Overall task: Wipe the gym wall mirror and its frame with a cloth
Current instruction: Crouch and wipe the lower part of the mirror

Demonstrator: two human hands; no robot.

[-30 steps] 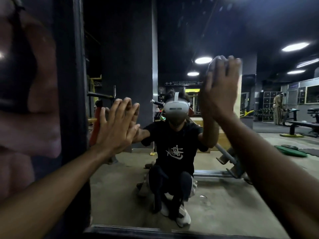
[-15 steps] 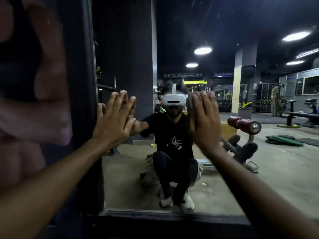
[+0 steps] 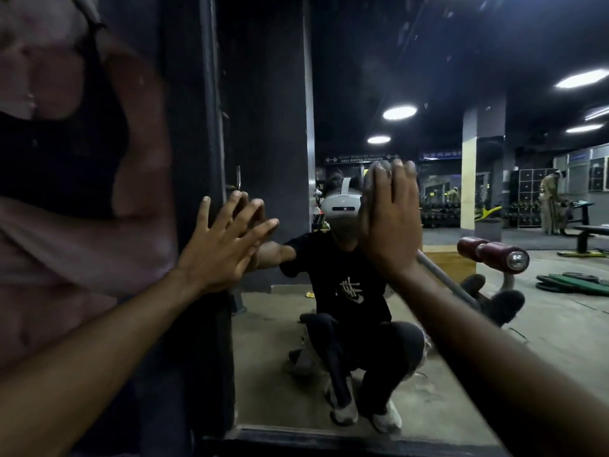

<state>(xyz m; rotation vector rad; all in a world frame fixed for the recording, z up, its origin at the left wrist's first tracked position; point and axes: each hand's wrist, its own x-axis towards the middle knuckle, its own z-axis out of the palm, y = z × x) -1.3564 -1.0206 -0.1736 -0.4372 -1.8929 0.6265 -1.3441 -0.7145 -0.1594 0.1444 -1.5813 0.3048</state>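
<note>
Head view — left hand [image 3: 217,255] and right hand [image 3: 390,225], fingers [image 3: 232,214] straight, press the mirror [image 3: 445,61] — reflected sign [image 3: 357,159] says "WEIGHTS AFTER USE".

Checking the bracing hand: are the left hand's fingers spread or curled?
Spread: the left hand rests on the mirror, fingers straight and fanned apart.

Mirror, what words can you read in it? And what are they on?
Black sign reflected in the mirror: back to front and small; seems to read "WEIGHTS AFTER USE", the rest is unreadable.
Blue sign: too blurred to read.
Shirt print: a white scribble, not readable as letters.
</note>
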